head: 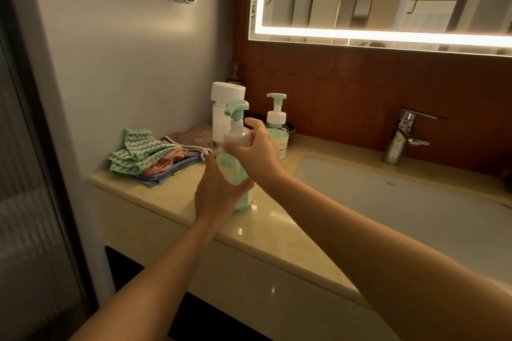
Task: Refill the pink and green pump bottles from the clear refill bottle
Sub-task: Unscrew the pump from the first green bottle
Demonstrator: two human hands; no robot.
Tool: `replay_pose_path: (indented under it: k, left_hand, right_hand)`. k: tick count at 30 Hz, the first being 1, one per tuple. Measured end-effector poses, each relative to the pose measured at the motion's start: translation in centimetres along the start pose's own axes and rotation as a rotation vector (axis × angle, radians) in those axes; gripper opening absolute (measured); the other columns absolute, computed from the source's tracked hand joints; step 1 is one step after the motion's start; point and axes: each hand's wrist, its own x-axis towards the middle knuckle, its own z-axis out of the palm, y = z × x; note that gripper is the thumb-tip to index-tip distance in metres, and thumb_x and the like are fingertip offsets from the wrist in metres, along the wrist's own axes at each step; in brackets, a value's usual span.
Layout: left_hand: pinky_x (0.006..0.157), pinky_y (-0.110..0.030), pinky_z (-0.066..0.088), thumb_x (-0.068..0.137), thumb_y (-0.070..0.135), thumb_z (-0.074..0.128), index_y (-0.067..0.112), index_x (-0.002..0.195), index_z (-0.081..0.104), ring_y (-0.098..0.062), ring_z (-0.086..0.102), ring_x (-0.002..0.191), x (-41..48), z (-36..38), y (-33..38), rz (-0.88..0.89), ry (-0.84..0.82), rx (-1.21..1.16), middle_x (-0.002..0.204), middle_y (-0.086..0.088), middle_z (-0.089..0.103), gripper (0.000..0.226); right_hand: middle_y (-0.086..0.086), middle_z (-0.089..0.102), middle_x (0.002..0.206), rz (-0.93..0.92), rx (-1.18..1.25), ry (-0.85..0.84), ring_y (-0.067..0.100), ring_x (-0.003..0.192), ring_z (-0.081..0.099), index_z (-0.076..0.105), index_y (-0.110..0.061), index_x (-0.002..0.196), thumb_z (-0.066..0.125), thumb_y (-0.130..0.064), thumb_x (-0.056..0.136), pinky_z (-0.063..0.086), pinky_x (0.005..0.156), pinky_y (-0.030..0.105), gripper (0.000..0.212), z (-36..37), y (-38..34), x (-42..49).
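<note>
On counter (166, 196) | green pump bottle (235, 173), mint-headed | left grip (215, 194) round body | right grip (260, 150) pinching collar (237, 137)

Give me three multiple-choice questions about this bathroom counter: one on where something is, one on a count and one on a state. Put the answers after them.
1. Where does the pile of cloths lie?
A. on the floor
B. on the counter, left of the bottles
C. in a basket

2. How many green-topped pump bottles show?
A. one
B. two
C. four

3. Where is the pump top of the held bottle?
A. on the bottle
B. lying on the counter
C. lifted clear of the bottle

Answers:
1 B: the cloths sit folded on the counter by the wall.
2 B: one is in the hands, and the second bottle stands behind it.
3 A: the left hand holds the body while the right hand grips the pump top at its white collar, with the pump in place.
</note>
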Motion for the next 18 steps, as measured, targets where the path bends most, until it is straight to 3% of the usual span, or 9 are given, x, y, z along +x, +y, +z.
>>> replay_pose_path:
  k: [5, 9, 15, 18]
  left_hand:
    - [0.085, -0.032, 0.041, 0.067, 0.042, 0.077, 0.018, 0.129, 0.032, -0.024, 0.052, 0.112, 0.0, 0.0, -0.3, 0.028, 0.006, -0.035, 0.126, -0.003, 0.053, 0.08]
    - [0.079, -0.028, 0.04, 0.066, 0.046, 0.076, 0.022, 0.127, 0.034, -0.023, 0.054, 0.107, -0.1, 0.0, -0.6, 0.046, 0.025, -0.077, 0.12, 0.001, 0.056, 0.078]
    - [0.089, -0.033, 0.045, 0.063, 0.05, 0.076, 0.025, 0.133, 0.032, -0.02, 0.05, 0.115, 0.1, 0.0, -0.9, 0.052, 0.025, -0.133, 0.128, 0.002, 0.052, 0.086]
    - [0.096, -0.04, 0.044, 0.055, 0.062, 0.07, 0.025, 0.137, 0.028, -0.02, 0.044, 0.121, 0.4, -0.1, -1.1, 0.04, 0.043, -0.166, 0.135, 0.001, 0.044, 0.099]
  right_hand:
    - [0.002, 0.061, 0.113, -0.068, 0.002, 0.047, 0.014, 0.099, 0.056, 0.046, -0.015, 0.129, 0.072, -0.026, 0.077, 0.047, 0.082, 0.026, 0.06, -1.0, -0.8, 0.4]
    - [0.0, 0.063, 0.101, -0.104, 0.155, 0.143, 0.011, 0.087, 0.059, 0.054, -0.012, 0.121, 0.069, -0.025, 0.079, 0.051, 0.078, 0.025, 0.047, -2.9, -2.6, 1.6]
    - [-0.008, 0.056, 0.085, -0.138, 0.241, 0.529, 0.002, 0.071, 0.05, 0.057, -0.011, 0.108, 0.066, -0.033, 0.081, 0.043, 0.063, 0.015, 0.036, -8.0, -3.5, 3.6]
    - [-0.006, 0.056, 0.087, -0.133, 0.169, 0.498, 0.004, 0.075, 0.051, 0.056, -0.011, 0.107, 0.065, -0.031, 0.082, 0.043, 0.067, 0.016, 0.033, -9.5, -1.9, 3.8]
